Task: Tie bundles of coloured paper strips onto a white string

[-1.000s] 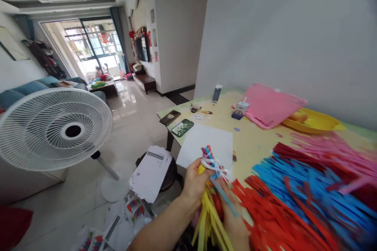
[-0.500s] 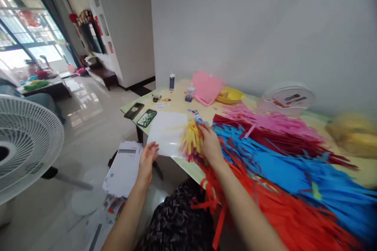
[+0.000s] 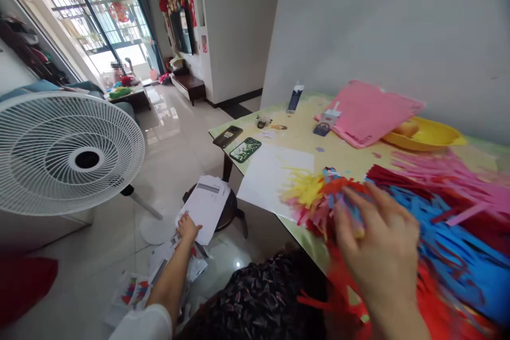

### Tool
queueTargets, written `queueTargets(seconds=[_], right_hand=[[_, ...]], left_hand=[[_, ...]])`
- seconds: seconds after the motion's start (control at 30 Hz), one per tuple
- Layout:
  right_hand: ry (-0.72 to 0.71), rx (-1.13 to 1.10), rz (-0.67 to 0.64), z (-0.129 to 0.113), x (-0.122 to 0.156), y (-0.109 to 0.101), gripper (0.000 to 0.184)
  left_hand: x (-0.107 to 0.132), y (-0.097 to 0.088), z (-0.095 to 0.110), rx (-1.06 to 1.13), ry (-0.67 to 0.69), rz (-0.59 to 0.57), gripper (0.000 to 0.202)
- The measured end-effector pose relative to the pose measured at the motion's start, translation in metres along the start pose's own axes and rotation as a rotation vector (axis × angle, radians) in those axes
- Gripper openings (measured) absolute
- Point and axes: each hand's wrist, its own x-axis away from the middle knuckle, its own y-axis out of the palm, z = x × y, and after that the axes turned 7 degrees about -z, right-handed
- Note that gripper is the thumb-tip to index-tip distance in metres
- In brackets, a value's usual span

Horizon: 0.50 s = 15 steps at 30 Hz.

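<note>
My left hand [image 3: 188, 227] rests with its fingers spread on a stack of white printed sheets [image 3: 206, 201], which lies on a dark stool [image 3: 231, 211] beside the table. Over the table, my right hand [image 3: 378, 234] is closed around a bundle of coloured strips [image 3: 311, 194]; yellow, red, pink and blue ends fan out to its left. Beneath the bundle's tips lies a blank white sheet [image 3: 265, 175]. Long blue strips [image 3: 450, 244], dark red strips [image 3: 402, 183], pink strips [image 3: 458, 175] and red-orange strips [image 3: 350, 287] are spread around and behind the right hand.
A patterned phone [image 3: 245, 149] and a dark phone [image 3: 228, 136] lie near the table's left edge. Behind are two small cartons, a pink folder [image 3: 374, 111] and a yellow bowl [image 3: 430, 133]. A white fan [image 3: 71, 154] stands left; printed sheets [image 3: 131, 289] lie low on the floor.
My left hand has moved from beside the white sheet on the table down to the stack on the stool. My right hand still holds the strips. The view has turned left.
</note>
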Motion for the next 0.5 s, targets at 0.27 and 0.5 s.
queueTargets(seconds=[0.27, 0.5], right_hand=[[-0.088, -0.26, -0.113, -0.047, 0.057, 0.034, 0.028], [-0.084, -0.377, -0.222, -0.06, 0.08, 0.047, 0.028]], left_hand=[[-0.012, -0.003, -0.005, -0.154, -0.103, 0.06, 0.088], [-0.008, -0.026, -0.004, -0.144, -0.094, 0.097, 0.037]])
